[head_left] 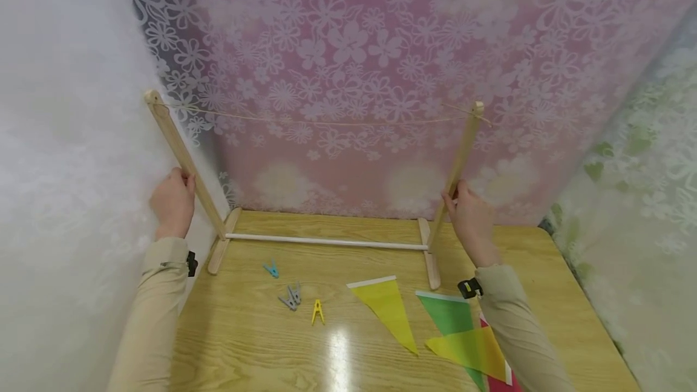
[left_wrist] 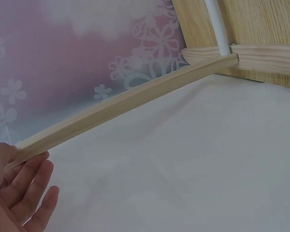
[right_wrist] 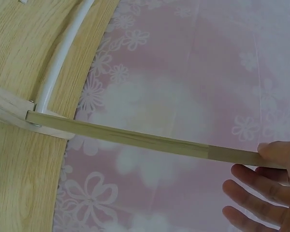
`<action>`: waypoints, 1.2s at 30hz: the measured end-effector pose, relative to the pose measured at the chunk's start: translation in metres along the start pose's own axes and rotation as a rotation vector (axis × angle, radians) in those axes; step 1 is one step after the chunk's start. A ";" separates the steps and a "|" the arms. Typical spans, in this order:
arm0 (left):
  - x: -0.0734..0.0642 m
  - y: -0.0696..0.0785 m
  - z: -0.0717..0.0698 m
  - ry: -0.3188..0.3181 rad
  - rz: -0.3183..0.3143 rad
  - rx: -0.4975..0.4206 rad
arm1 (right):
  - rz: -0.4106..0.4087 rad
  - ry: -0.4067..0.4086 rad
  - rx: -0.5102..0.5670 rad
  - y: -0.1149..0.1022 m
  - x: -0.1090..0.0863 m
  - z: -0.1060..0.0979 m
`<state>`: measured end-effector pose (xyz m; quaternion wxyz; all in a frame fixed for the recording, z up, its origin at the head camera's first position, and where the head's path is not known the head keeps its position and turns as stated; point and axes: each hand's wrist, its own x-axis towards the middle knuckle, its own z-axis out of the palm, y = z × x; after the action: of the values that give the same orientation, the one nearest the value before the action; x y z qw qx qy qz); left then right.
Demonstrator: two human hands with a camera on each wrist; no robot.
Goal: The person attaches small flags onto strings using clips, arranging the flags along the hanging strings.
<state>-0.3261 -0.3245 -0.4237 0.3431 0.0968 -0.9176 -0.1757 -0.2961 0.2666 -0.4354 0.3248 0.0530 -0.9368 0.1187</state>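
A wooden frame stands at the back of the table, its two posts joined low down by a white rod (head_left: 327,241) and at the top by a thin string (head_left: 316,122). My left hand (head_left: 174,201) pinches the left post (head_left: 176,144) about halfway up; in the left wrist view the thumb and forefinger meet on the post (left_wrist: 130,99). On the other side my right hand (head_left: 471,216) pinches the right post (head_left: 463,150) between thumb and fingers, and the right wrist view shows its other fingers held apart below the post (right_wrist: 135,137).
Blue (head_left: 271,268), grey (head_left: 291,296) and yellow clothespins (head_left: 318,312) lie on the wooden table (head_left: 245,343). Yellow (head_left: 389,307), green (head_left: 449,313) and red pennants (head_left: 498,383) lie at the right, some overlapping. Flowered curtains (head_left: 348,65) hang close behind and beside the table.
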 end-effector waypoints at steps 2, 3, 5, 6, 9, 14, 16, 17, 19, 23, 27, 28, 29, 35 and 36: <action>0.000 0.000 -0.001 -0.001 -0.008 -0.004 | -0.005 0.017 0.002 0.000 0.000 0.001; 0.000 0.000 -0.001 -0.002 -0.009 -0.010 | -0.006 0.026 0.001 0.000 0.000 0.001; 0.000 0.000 -0.001 -0.001 -0.012 -0.018 | -0.009 0.040 -0.002 0.000 -0.001 0.002; -0.001 0.000 -0.001 0.003 -0.013 -0.023 | -0.011 0.045 -0.004 0.000 -0.001 0.002; -0.001 0.000 -0.002 0.017 -0.013 -0.036 | -0.015 0.054 -0.004 0.001 -0.001 0.004; -0.002 0.000 -0.001 0.022 -0.002 -0.045 | -0.006 0.060 0.009 0.002 -0.002 0.004; -0.003 0.001 -0.001 0.017 0.004 -0.046 | 0.007 0.053 0.015 0.002 -0.002 0.003; -0.003 0.002 -0.001 0.015 0.007 -0.049 | 0.016 0.048 0.015 0.003 -0.002 0.002; -0.003 0.002 0.000 0.019 0.008 -0.054 | 0.035 0.040 0.023 0.003 -0.002 0.001; -0.006 0.004 0.001 0.018 0.011 -0.059 | 0.066 0.029 0.046 0.004 -0.004 -0.001; -0.009 0.006 0.001 -0.001 0.014 -0.058 | 0.081 0.031 0.071 0.006 -0.006 -0.001; -0.010 0.007 0.001 -0.010 0.017 -0.056 | 0.083 0.035 0.080 0.007 -0.007 -0.001; -0.011 0.008 0.000 -0.018 0.019 -0.055 | 0.086 0.039 0.077 0.009 -0.008 -0.001; -0.014 0.014 0.000 -0.044 0.030 -0.059 | 0.104 0.049 0.074 0.016 -0.011 -0.002; -0.014 0.015 0.000 -0.044 0.031 -0.057 | 0.107 0.046 0.080 0.017 -0.011 -0.002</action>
<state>-0.3160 -0.3067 -0.4265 0.3281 0.0689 -0.9210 -0.1985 -0.2891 0.2838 -0.4436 0.3370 0.0130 -0.9251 0.1742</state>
